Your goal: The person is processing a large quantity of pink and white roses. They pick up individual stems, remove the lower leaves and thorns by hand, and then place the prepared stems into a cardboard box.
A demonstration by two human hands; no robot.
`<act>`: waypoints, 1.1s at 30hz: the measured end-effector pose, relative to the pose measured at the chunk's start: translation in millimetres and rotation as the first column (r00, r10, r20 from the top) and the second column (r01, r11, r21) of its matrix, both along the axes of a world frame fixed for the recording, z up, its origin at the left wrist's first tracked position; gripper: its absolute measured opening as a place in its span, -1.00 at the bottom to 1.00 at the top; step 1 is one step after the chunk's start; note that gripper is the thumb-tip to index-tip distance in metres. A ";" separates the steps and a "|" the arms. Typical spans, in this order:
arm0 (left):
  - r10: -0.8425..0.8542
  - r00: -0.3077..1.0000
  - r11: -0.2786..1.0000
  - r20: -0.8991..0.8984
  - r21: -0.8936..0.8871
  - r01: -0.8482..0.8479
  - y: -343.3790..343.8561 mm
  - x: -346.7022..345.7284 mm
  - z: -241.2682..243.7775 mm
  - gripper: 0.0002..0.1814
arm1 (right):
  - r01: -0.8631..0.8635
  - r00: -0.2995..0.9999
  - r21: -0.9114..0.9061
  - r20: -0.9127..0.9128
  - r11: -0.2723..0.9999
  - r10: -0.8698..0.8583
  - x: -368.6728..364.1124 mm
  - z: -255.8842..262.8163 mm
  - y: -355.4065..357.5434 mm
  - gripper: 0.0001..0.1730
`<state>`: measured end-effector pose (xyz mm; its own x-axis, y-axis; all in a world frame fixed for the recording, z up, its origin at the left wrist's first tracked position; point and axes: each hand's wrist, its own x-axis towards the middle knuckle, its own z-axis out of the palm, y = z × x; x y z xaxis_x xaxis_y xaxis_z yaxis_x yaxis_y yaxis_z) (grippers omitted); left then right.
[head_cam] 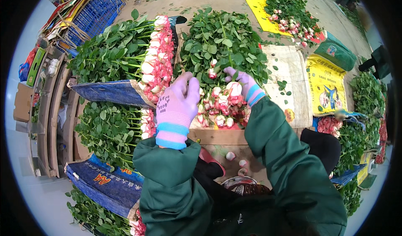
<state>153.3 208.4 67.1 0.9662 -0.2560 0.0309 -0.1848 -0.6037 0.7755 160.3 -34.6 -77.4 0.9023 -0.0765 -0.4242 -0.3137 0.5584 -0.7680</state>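
Note:
Both my hands wear lilac gloves with blue-striped cuffs. My right hand (244, 81) has its fingers curled on a leafy rose stem (230, 59). A white-and-pink rose bloom (234, 89) is beside its palm. My left hand (178, 105) is raised, thumb and fingers apart, and nothing shows between them. It hangs between the stacked pink-and-white rose heads (152, 68) on the left and the loose roses (220, 102) in front of me. Leafy rose stems (216, 38) from that loose pile spread away from me, beyond both hands.
A wooden board edge (220, 137) runs along the pile's near side. Blue sheets (106, 93) separate rose stacks on the left, beside wooden slats (51, 110) and a blue crate (94, 14). A pale sack (287, 85) lies right; more roses (293, 25) lie on yellow sheeting (259, 13).

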 end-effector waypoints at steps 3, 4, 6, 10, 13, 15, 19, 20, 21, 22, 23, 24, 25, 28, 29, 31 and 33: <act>0.015 1.000 0.999 0.023 0.028 -0.016 -2.8 -12.7 0.8 -0.56 | -0.026 0.993 -0.113 0.113 0.993 0.039 -27.4 46.3 -10.4 -0.67; 0.031 0.999 0.998 0.032 0.044 -0.033 1.5 -16.8 -3.7 -0.56 | -0.048 0.994 -0.095 0.093 0.994 0.057 -43.6 69.9 1.1 -0.67; -0.008 0.998 0.997 0.055 0.073 0.004 -3.4 -27.2 -9.3 -0.56 | -0.059 0.997 -0.099 0.048 0.993 0.064 -82.4 114.3 7.0 -0.67; -0.153 0.986 0.983 0.070 0.109 0.145 -38.4 -59.4 -14.3 -0.59 | -0.064 0.992 -0.168 0.094 0.984 0.081 -139.8 149.7 -2.5 -0.65; -0.304 0.950 0.944 0.067 0.158 0.291 -69.1 -89.5 -19.4 -0.60 | -0.055 0.983 -0.125 0.165 0.991 0.075 -159.6 145.5 -17.3 -0.62; -0.345 0.936 0.935 0.067 0.113 0.337 -85.2 -103.3 -24.7 -0.62 | -0.035 0.982 -0.089 0.181 0.995 0.051 -162.2 141.0 -25.6 -0.61; -0.437 0.851 0.899 0.290 0.132 0.417 -101.8 -106.9 -40.3 -0.65 | -0.037 0.983 -0.175 0.169 0.984 0.067 -158.6 135.6 -43.2 -0.61; -0.475 0.847 0.879 0.241 0.185 0.440 -105.2 -106.8 -37.9 -0.62 | -0.031 0.982 -0.139 0.179 0.990 0.056 -159.1 131.2 -49.0 -0.60; -0.469 0.854 0.882 0.225 0.164 0.442 -110.5 -108.8 -35.2 -0.61 | -0.029 0.981 -0.103 0.186 0.994 0.048 -158.8 128.3 -52.6 -0.60; -0.464 0.861 0.885 0.208 0.142 0.443 -116.6 -111.5 -33.2 -0.59 | -0.028 0.981 -0.067 0.192 0.997 0.040 -158.8 125.2 -56.4 -0.60; -0.460 0.867 0.888 0.191 0.120 0.444 -122.6 -114.1 -32.8 -0.58 | -0.044 0.976 -0.036 0.212 0.998 0.051 -157.3 120.5 -61.5 -0.60; -0.436 0.870 0.900 0.230 0.085 0.428 -128.1 -116.5 -32.3 -0.51 | -0.064 0.970 -0.008 0.236 0.998 0.064 -154.9 118.8 -65.8 -0.60; -0.411 0.872 0.909 0.268 0.049 0.413 -134.1 -118.0 -32.8 -0.45 | -0.083 0.963 0.020 0.260 0.996 0.075 -154.3 118.3 -69.1 -0.60; -0.396 0.862 0.913 0.316 0.036 0.406 -143.3 -122.7 -31.8 -0.25 | -0.122 0.968 0.085 0.232 0.989 0.099 -158.9 127.9 -78.5 -0.63; -0.402 0.858 0.911 0.321 0.048 0.409 -145.2 -124.2 -31.6 -0.18 | -0.133 0.969 0.105 0.222 0.985 0.108 -160.4 130.0 -80.9 -0.64; -0.385 0.834 0.917 0.395 0.064 0.393 -151.8 -131.4 -35.5 -0.08 | -0.171 0.930 0.082 0.343 0.982 0.133 -163.8 119.8 -96.2 -0.63; -0.379 0.816 0.919 0.437 0.071 0.388 -156.4 -138.6 -40.6 0.02 | -0.222 0.857 0.047 0.485 0.974 0.172 -165.8 114.7 -102.4 -0.51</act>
